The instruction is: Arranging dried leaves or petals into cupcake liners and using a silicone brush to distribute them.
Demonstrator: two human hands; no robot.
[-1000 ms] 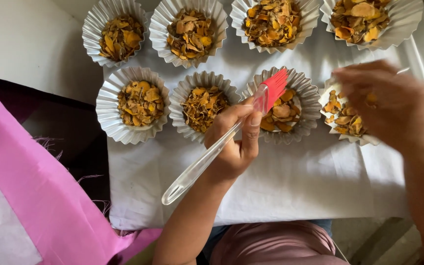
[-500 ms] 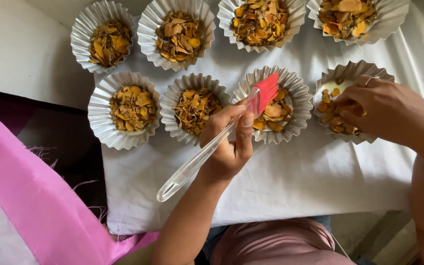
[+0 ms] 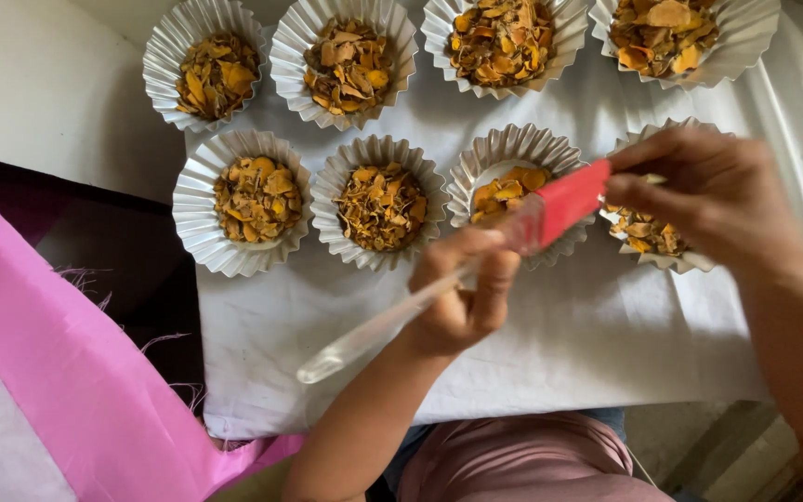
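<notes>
Left hand is wrapped around a clear-handled spatula, fingers curled shut on the shaft near the middle, the red blade raised over the lower row of fluted paper cups. The blade hangs above the gap between the third cup and the fourth cup, both holding orange-brown dried flakes. The right hand comes in from the side, fingertips meeting the red tip; it looks like a light pinch on the blade edge, though motion blur hides exactly how tight it is. Nothing else sits in that hand.

All eight cups rest on a white cloth, four above, four below. A pink fabric lies off to the left.

To do this well, I'd judge: keep the blade level and low over a cup, so any flakes that drop land inside the paper rim and not on the cloth. A steady grip further up the handle would give finer control. These light cups look easy to tip, so gentle contact matters.
</notes>
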